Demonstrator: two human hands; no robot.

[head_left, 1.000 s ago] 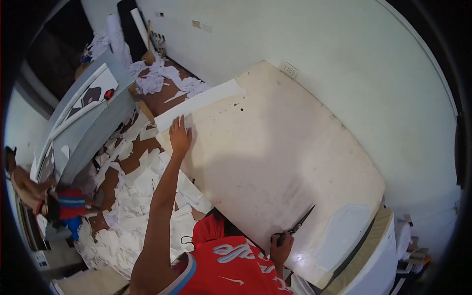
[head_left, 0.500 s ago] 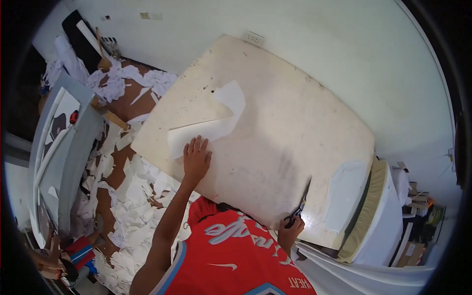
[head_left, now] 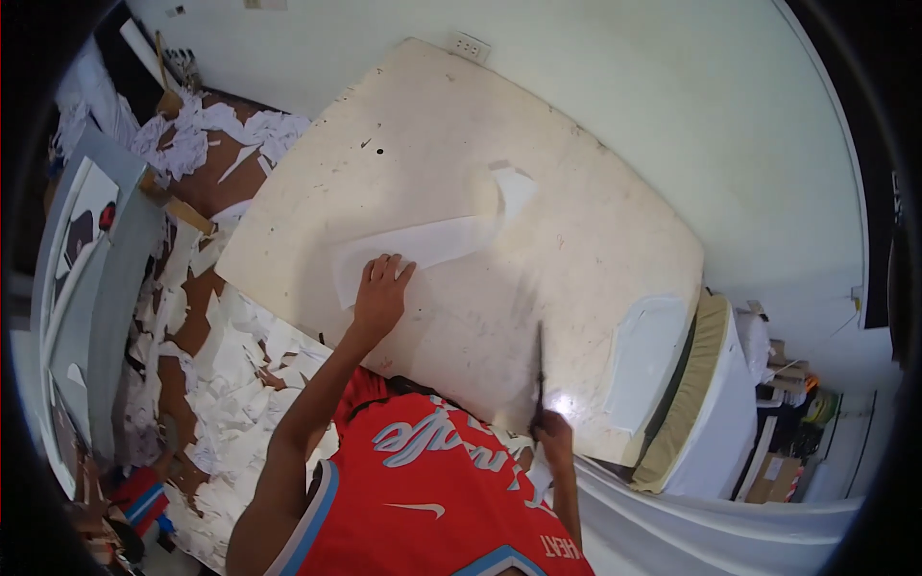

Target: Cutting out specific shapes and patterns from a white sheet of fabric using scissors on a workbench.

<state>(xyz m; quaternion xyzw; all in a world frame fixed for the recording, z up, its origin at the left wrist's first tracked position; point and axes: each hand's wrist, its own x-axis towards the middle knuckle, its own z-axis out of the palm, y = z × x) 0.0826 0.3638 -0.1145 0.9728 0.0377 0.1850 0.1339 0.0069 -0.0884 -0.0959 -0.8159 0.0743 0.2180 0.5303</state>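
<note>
My left hand [head_left: 382, 296] lies with its fingers flat on a thin white curved piece [head_left: 437, 242]; whether it is paper or thin cloth I cannot tell. The piece rests on a large pale worktable [head_left: 317, 202], and its far right end bends up into a narrow hook shape. Near the table's front edge, my right hand [head_left: 553, 432] grips dark-handled scissors [head_left: 540, 360]. Their blades point away from me over the table, apart from the white piece.
A white sheet [head_left: 645, 360] lies at the table's right end, beside an olive-covered padded edge [head_left: 693, 394]. White scraps [head_left: 240, 394] cover the floor at left. A grey upright panel [head_left: 106, 307] stands further left. At lower left, part of another person [head_left: 139, 499] shows.
The scissors have swung left and now point straight ahead. The white piece's far end has shifted right and narrowed in outline, while my left hand stays on it. The whole view has moved slightly.
</note>
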